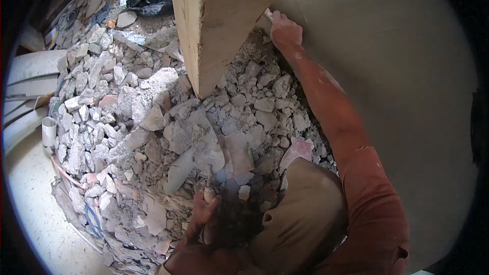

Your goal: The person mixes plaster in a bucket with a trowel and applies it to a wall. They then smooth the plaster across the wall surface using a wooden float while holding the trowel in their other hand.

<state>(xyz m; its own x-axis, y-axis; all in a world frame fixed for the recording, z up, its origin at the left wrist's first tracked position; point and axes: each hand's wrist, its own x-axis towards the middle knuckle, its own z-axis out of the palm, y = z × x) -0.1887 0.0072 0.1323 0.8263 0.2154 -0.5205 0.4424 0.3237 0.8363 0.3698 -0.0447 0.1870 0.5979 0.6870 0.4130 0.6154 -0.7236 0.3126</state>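
Low in the middle, my left hand [205, 208] is closed around the handle of a trowel [208, 147]. Its grey, dusty blade points away from me over the rubble. My right hand [286, 29] is stretched far forward along the smooth grey wall [397, 71]. Its fingers are closed on a small pale thing [268, 14], mostly hidden behind the wooden board, so its kind does not show. White dust coats that hand and forearm. My bent knee [310, 193] is between the two arms.
A thick upright wooden board [219, 25] stands in front of me, close to my right hand. Broken rubble [132, 97] covers the ground. At left lie curved grey panels [35, 79] and a short white pipe [49, 131]. Black plastic [150, 1] lies at the back.
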